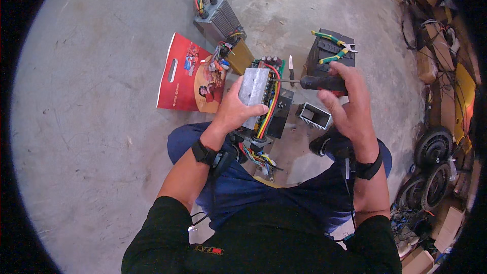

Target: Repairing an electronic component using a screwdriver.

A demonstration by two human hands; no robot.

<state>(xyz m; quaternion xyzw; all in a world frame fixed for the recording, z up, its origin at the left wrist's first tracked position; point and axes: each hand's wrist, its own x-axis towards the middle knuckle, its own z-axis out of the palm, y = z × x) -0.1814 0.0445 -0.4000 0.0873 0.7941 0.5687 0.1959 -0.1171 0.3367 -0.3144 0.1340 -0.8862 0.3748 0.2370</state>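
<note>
My left hand grips an opened controller assembly with a silver metal bar, a circuit board and thick red and yellow wires; my thumb lies across its side. My right hand holds a red-and-black screwdriver sideways, its shaft reaching the screws along the bar's right edge, with my thumb lifted off the handle. A dark plate lies beneath the assembly, and loose connector wires hang below it. An empty finned housing sits to the right, below the screwdriver.
A red bag, a finned controller and a yellow block lie left and beyond. A knife and green-handled pliers on a black case lie ahead. Wheels, cardboard and cables line the right.
</note>
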